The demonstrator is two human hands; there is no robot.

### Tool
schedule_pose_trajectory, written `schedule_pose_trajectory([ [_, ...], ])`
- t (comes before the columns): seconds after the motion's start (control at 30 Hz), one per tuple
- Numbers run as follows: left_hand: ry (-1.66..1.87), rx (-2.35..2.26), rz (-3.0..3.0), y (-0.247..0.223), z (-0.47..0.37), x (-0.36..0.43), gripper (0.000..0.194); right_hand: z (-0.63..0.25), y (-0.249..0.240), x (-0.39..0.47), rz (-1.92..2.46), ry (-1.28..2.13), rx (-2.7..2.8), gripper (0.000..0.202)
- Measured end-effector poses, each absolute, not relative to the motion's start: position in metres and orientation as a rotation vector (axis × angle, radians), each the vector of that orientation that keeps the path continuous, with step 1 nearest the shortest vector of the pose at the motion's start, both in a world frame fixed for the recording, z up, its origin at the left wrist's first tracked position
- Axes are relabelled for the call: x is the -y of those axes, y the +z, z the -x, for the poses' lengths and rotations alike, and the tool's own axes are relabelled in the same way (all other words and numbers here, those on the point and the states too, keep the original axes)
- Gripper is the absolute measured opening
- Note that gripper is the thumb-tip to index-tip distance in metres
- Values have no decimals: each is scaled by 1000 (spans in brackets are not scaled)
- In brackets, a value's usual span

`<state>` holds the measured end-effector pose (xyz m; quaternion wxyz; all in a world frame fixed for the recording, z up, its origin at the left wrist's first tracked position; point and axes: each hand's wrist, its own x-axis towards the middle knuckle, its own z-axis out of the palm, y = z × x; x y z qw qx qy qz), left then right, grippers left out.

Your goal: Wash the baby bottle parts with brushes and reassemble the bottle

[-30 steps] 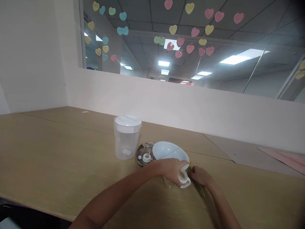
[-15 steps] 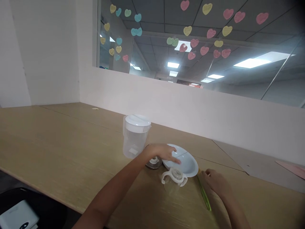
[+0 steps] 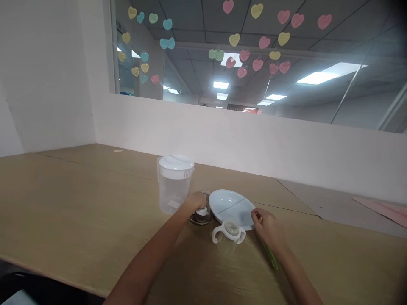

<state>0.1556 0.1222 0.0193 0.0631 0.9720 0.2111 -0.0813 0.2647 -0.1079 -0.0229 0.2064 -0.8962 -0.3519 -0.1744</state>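
My left hand point(image 3: 197, 201) reaches over a dark, round, shallow dish-like thing point(image 3: 201, 221) with a white piece in its middle. Its fingers point down and are mostly hidden behind the hand. My right hand point(image 3: 265, 224) has its fingers closed at the right rim of a white oval plate point(image 3: 227, 201). Under that hand lies a slim utensil with a green handle point(image 3: 271, 259); a yellow bit shows by the fingers. In front of the plate stands a clear bottle with a white two-handled collar point(image 3: 231, 230), its top uncovered.
A clear pitcher with a white lid point(image 3: 176, 182) stands just behind and left of the round thing. A small pale scrap point(image 3: 118, 151) lies at the back left. Pink sheet material point(image 3: 381, 209) lies at the right. A white wall point(image 3: 222, 131) borders the wooden table.
My left hand has moved left, off the plate and over the round thing. My right hand has shifted up and left onto the plate's rim. The view has turned slightly right.
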Motion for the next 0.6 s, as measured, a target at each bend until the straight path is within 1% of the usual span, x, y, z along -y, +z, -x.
schedule_pose_trajectory([
  [0.1,-190,-643,-2937,17,-158,-126,35,-265,-18,100,2432,-522,1068,32],
  [0.17,-170,-654,-2925,15,-158,-128,38,-265,-10,88,2427,-490,1168,32],
  [0.33,-215,-696,-2867,14,-158,-131,40,-270,13,45,2572,-149,1291,31],
  [0.4,-238,-710,-2848,14,-157,-132,43,-274,15,30,2628,79,1276,31],
  [0.47,-220,-706,-2853,13,-157,-132,44,-277,13,19,2658,221,1263,29],
  [0.6,-126,-666,-2894,12,-159,-132,43,-280,4,10,2679,211,1255,23],
])
